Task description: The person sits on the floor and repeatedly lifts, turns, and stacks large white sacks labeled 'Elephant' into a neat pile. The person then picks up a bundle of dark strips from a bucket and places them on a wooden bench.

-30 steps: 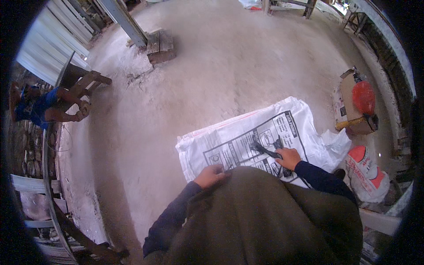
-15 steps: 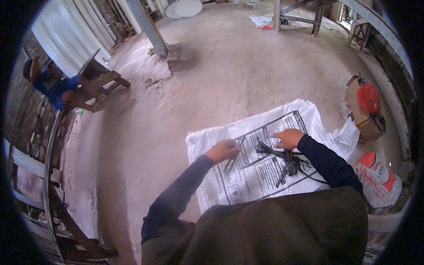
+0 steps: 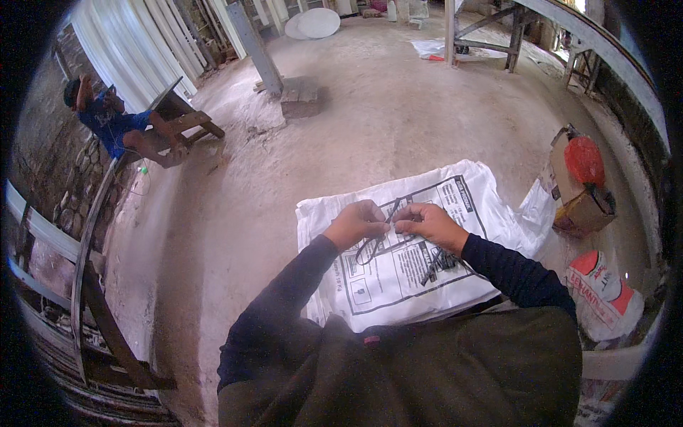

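Observation:
My left hand (image 3: 358, 220) and my right hand (image 3: 431, 223) meet fingertip to fingertip above a white printed sack (image 3: 388, 295). Between their pinched fingers runs a thin black strip (image 3: 366, 253), looped below the left hand, with one end poking up between the hands. Whether it is plastic or rubber I cannot tell. Under my right wrist, a bundle of similar black strips (image 3: 440, 267) lies on the sack, partly hidden by the forearm. The sack lies flat in front of me, its far right corner crumpled.
At right stand a cardboard box (image 3: 565, 167) with a red bag-like item (image 3: 585, 161) and a red-and-white sack (image 3: 605, 295). A person in blue (image 3: 114, 121) sits at far left by a wooden bench (image 3: 188, 122). A post (image 3: 256, 50) and block (image 3: 302, 99) rise from the dusty floor.
My right hand has left the strip bundle and come left to meet my left hand at the black strip. The view has shifted slightly.

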`<state>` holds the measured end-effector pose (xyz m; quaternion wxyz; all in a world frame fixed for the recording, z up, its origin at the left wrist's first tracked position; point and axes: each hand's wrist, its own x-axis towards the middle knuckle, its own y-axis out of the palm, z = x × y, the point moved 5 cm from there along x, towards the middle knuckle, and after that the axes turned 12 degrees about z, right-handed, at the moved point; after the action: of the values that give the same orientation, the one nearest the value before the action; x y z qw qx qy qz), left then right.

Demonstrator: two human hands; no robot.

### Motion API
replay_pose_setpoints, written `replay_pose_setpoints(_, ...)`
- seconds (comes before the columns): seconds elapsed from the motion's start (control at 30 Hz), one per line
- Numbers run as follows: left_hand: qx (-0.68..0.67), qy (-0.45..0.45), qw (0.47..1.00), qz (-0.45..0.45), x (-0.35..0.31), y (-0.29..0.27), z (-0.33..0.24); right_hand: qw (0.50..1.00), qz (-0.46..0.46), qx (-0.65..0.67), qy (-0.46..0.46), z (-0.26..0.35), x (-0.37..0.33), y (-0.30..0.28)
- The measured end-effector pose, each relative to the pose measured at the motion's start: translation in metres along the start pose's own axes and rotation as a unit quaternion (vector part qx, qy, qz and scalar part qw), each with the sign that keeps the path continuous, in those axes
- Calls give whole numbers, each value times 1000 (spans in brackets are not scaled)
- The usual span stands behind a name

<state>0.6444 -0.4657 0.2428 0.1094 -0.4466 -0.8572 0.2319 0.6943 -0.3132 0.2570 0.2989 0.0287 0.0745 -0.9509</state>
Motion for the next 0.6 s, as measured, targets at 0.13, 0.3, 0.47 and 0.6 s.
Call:
replay_pose_setpoints(0.13,47,-27,998,18,-2,9,-18,1000,-10,19,-1,6,-6,9)
replay_pose_setpoints(0.3,-73,-47,996,-3,-16,16,-25,999,-42,30,10,-4,-3,13)
replay_pose_setpoints(0.47,-99,-81,990,-55,-40,21,25,997,-56,48,-4,-10,13,26)
replay_pose_setpoints(0.6,-168,-96,980,-48,-68,20,-2,994,-76,74,26,-12,6,20)
